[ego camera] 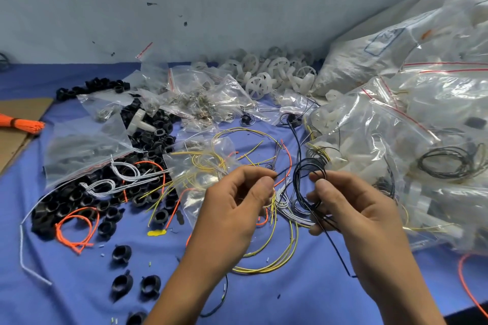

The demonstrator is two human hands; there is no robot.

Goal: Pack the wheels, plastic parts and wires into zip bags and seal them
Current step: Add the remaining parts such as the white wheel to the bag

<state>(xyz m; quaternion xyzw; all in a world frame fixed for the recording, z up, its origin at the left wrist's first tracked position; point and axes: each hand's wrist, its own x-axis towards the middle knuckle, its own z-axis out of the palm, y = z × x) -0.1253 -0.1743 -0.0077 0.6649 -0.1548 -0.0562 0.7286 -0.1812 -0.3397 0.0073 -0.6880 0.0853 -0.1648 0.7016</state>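
Just below the centre of the frame a black wire (307, 187) is being coiled, pinched by the left hand (237, 202) and looped in the right hand's (343, 206) closed grip; bagging in the open zip bag (195, 177) nearby is judged next.

Evenly and softly lit from above, with only faint shadows under the hands. Bright glare on the heaped zip bags (412, 124) at right. Strong wide-angle bowing along the wall (184, 8) edge. Slightly soft at far white wheels (266, 71); compression smear throughout.
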